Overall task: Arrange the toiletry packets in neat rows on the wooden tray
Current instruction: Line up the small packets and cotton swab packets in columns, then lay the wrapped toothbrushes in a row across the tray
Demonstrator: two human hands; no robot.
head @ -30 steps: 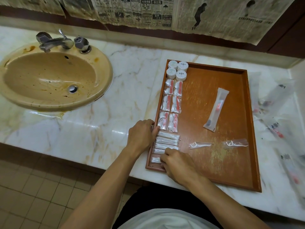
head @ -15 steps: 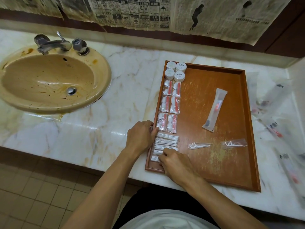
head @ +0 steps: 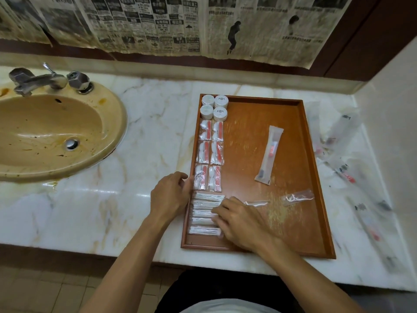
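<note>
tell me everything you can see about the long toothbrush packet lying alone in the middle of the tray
The long clear plastic toothbrush packet lies flat on the bare floor of the brown wooden tray, tilted so its far end leans right. A red and white item shows at its middle and something dark near its close end. It looks sealed. Nothing touches it but the tray; both hands are elsewhere.

Views: one, head-worn | Position: above counter edge, close over the wooden tray (head: 311, 177) | Facing: forward and down, wide-angle | Coverage: sink (head: 56, 136) at left, newspaper-covered wall (head: 158, 23) at top, person's forearms entering from bottom | Shared overlap: no second view.
</note>
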